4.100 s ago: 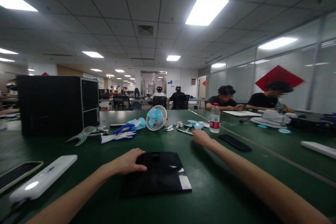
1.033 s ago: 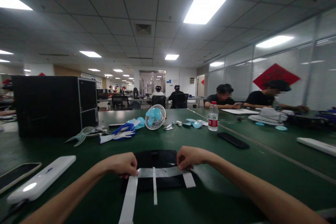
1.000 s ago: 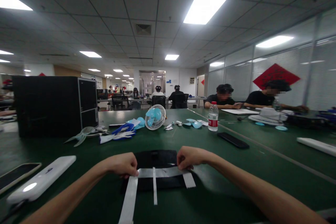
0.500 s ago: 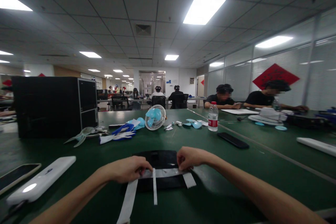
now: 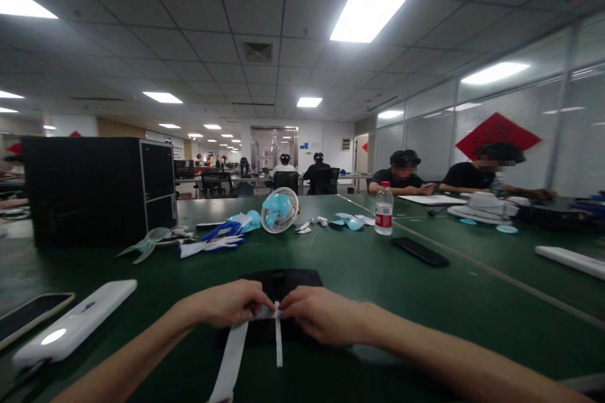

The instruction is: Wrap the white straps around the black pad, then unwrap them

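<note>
A flat black panel (image 5: 293,278) lies on the green table (image 5: 359,264) just in front of me. White ribbon strips (image 5: 231,359) run off its near edge toward me; a narrower strip (image 5: 278,343) lies beside them. My left hand (image 5: 231,303) and my right hand (image 5: 316,316) meet over the panel's near edge, both with fingers pinched on the white ribbon where the strips join. Most of the panel's near half is hidden under my hands.
A white power bank (image 5: 75,322) and a phone (image 5: 28,315) lie at the left. A black computer case (image 5: 99,189), gloves (image 5: 212,240), a small blue fan (image 5: 280,211), a water bottle (image 5: 384,209) and a black phone (image 5: 420,251) stand farther back. Other people sit at the far right.
My right hand has slid left along the ribbon to meet my left hand at the middle. The ribbon's right part is now covered. My left hand moved slightly right earlier.
</note>
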Demonstrator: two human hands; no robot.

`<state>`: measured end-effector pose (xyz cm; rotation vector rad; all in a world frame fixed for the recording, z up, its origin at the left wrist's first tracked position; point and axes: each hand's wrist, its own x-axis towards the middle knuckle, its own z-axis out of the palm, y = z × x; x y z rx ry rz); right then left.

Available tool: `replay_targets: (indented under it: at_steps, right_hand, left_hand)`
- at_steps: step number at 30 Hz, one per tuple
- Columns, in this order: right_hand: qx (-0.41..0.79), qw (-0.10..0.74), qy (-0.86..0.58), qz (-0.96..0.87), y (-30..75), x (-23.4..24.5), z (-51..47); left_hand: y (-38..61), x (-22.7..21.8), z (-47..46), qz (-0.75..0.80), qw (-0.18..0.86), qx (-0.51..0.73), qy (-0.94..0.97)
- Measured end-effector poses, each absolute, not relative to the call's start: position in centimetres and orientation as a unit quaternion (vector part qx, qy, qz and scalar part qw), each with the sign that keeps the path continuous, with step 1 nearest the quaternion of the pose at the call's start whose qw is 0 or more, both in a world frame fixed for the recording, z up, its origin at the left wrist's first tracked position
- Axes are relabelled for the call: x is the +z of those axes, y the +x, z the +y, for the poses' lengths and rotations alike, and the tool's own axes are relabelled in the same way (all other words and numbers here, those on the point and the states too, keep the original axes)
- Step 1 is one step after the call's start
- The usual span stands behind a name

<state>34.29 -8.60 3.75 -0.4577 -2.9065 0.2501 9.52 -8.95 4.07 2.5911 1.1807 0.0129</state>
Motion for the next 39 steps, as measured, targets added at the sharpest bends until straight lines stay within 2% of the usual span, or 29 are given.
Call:
replay_targets:
  at_steps: [9,16,28,39]
  right_hand:
    - [0.01,0.084,-0.121,-0.989,34.0,2.9,-9.2]
    - [0.024,0.071,-0.082,-0.994,34.1,3.1,-10.1]
    - [0.013,0.095,-0.16,-0.983,33.6,2.1,-8.9]
    - [0.018,0.073,-0.194,-0.978,34.3,3.3,-8.9]
  left_hand:
    - [9.5,4.2,-9.2,0.409,0.145,0.011,0.901]
    - [9.5,4.0,-9.0,0.406,0.142,0.016,0.902]
    - [10.0,3.9,-9.2,0.417,0.148,0.043,0.896]
    - [10.2,3.4,-9.0,0.421,0.159,0.059,0.891]
